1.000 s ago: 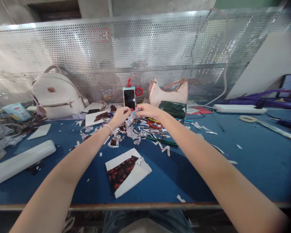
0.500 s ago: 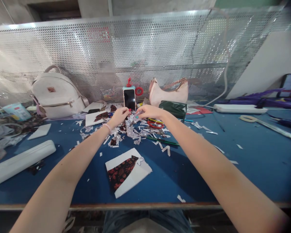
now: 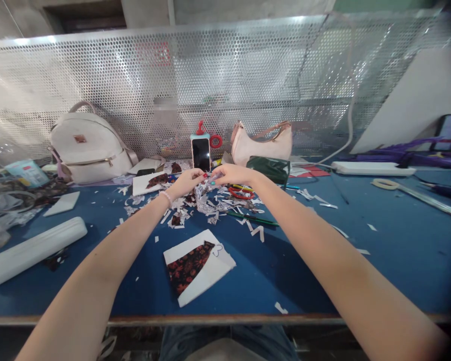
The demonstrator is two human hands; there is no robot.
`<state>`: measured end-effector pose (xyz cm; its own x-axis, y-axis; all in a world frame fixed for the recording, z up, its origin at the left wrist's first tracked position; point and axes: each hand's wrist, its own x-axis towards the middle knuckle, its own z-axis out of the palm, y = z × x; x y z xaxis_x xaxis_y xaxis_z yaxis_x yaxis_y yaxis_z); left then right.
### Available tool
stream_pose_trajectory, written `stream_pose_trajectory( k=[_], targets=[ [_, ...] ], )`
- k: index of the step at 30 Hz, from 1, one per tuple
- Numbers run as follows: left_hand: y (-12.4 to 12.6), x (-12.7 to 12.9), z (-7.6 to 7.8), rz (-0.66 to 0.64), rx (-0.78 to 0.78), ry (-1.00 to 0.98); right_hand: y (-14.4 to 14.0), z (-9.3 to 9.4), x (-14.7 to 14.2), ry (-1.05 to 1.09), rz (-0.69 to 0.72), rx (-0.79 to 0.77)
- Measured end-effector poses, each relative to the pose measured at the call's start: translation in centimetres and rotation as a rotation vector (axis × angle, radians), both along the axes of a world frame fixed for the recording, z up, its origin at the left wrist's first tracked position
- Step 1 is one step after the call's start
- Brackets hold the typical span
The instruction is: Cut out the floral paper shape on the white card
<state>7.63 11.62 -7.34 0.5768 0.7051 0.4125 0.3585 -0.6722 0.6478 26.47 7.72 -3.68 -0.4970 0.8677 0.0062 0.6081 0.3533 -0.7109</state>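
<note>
Both arms reach far across the blue table (image 3: 398, 250). My left hand (image 3: 186, 181) and my right hand (image 3: 231, 174) meet over a heap of patterned paper scraps (image 3: 206, 200), their fingertips pinching a small crumpled scrap (image 3: 207, 178) between them. Just behind the hands a phone (image 3: 201, 154) stands upright with a dark screen. Nearer to me lies a white card with a dark red floral piece on it (image 3: 195, 263).
A white backpack (image 3: 88, 148) and a pink handbag (image 3: 263, 143) lean on the perforated metal screen. Red scissors (image 3: 240, 192) and pencils lie right of the heap. A white case (image 3: 32, 249) lies at the left; a ruler and tape (image 3: 383, 184) at the right.
The two hands dipped toward the scrap heap, moved slightly apart, then came back together on the scrap. Nothing else on the table has shifted.
</note>
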Motion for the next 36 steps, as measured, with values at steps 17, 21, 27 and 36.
stream_pose_trajectory(
  k=[17, 21, 27, 36],
  targets=[
    [1.2, -0.5, -0.8, 0.098, -0.055, -0.052, 0.5, -0.3, 0.4, -0.026, -0.025, 0.019],
    [0.5, 0.0, -0.6, 0.000, -0.048, 0.009, 0.5, -0.4, 0.3, -0.010, -0.049, 0.081],
    [-0.2, 0.3, -0.2, 0.036, 0.011, -0.028, 0.8, -0.3, 0.4, 0.020, -0.089, 0.167],
    [0.7, 0.2, -0.4, 0.153, -0.040, -0.186, 0.8, -0.5, 0.0, 0.093, -0.155, 0.071]
  ],
)
